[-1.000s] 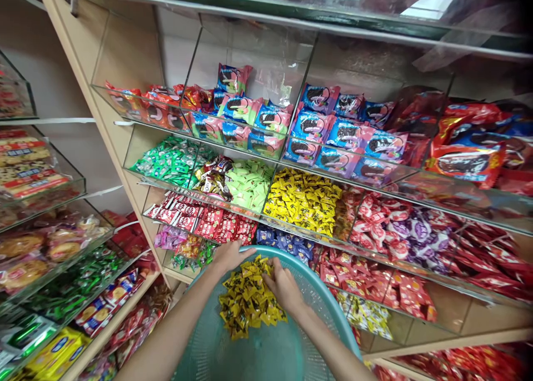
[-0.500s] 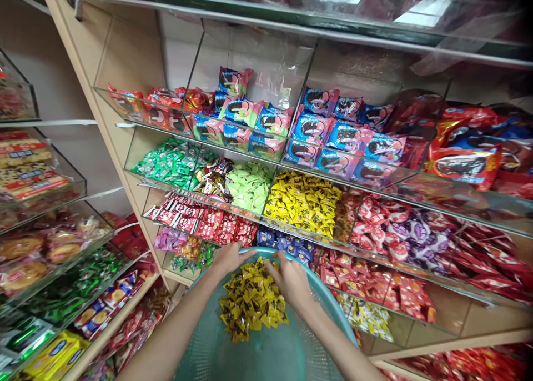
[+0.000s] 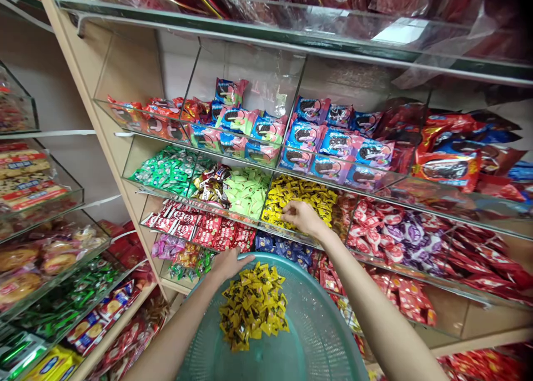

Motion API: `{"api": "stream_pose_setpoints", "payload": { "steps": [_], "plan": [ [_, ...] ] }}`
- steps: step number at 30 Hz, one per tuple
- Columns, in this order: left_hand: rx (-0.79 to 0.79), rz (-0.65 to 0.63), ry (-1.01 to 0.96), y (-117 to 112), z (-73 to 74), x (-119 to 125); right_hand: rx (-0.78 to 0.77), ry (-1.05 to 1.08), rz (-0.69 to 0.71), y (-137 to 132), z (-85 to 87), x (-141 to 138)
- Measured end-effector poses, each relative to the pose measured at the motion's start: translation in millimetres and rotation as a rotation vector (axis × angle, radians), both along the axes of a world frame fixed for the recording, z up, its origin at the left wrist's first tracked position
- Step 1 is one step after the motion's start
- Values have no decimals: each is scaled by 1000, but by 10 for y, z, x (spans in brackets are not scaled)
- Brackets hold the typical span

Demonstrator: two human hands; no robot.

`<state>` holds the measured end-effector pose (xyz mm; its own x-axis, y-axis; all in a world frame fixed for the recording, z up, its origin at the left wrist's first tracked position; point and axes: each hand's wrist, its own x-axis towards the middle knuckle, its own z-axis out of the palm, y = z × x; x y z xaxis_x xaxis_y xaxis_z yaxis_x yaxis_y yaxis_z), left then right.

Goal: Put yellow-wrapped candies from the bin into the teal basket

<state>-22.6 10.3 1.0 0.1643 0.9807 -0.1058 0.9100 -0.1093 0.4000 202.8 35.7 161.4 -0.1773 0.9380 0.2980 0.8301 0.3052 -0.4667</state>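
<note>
A teal mesh basket [image 3: 316, 336] sits low in front of me with a heap of yellow wrapped candies [image 3: 253, 306] in it. My left hand [image 3: 227, 262] grips the basket's far rim, thumb over the edge. My right hand [image 3: 303, 217] reaches up into the glass bin of yellow candies [image 3: 310, 195] on the shelf, fingers curled down onto the pile; what they hold is hidden.
Glass-fronted shelves [image 3: 266, 164] hold blue cookie packs [image 3: 328, 142], green candies [image 3: 166, 167], light green candies [image 3: 247, 189], red wafer bars [image 3: 187, 222] and red and purple sweets [image 3: 400, 228]. A second rack of snacks [image 3: 37, 247] stands at the left.
My right hand has left the candy heap in the basket and risen to the yellow candy bin on the shelf. The left hand stayed on the basket rim.
</note>
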Motion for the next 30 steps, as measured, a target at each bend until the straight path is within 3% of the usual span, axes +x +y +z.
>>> {"api": "stream_pose_setpoints", "payload": {
  "steps": [4,13,21,30],
  "plan": [
    [6,6,-7,-8,10,2,-211,20,92,191,-139,-25],
    [-21,0,-11,-16,59,0,-313,121,125,220,-249,49],
    [10,-18,-14,16,-11,-15,-307,294,177,160,-224,53],
    [-9,-5,-8,-4,42,-6,-172,713,167,-111,-94,86]
  ]
}}
